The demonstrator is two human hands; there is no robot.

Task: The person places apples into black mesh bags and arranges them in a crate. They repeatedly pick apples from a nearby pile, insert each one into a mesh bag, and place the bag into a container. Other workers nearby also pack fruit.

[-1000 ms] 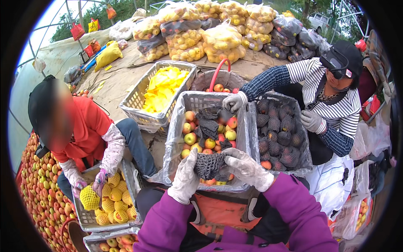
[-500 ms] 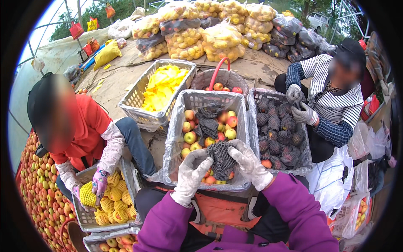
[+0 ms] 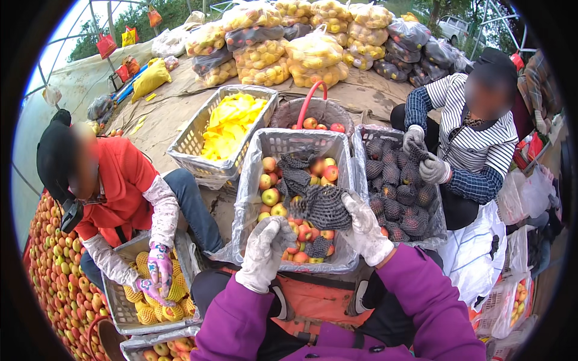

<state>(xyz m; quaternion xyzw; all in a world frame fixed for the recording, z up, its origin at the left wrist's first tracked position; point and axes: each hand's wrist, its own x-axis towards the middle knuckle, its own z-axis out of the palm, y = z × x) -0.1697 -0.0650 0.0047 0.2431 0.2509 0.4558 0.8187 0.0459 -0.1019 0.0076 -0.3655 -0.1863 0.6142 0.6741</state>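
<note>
Outdoors over a lined apple crate (image 3: 253,180), right hand (image 3: 366,227) now clamped on a dark foam-netted apple (image 3: 325,207), left hand (image 3: 263,249) dropped away, fingers loosely apart, empty.

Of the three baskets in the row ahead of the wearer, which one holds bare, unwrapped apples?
The middle basket, plastic-lined, directly before both gloved hands. The left basket holds yellow foam nets, and the right basket holds only fruit already wrapped in dark netting.

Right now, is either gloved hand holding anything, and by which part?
The right hand grips a dark foam-net sleeve by its right end, over the plastic-lined crate of apples. The left hand holds nothing that can be made out.
</note>
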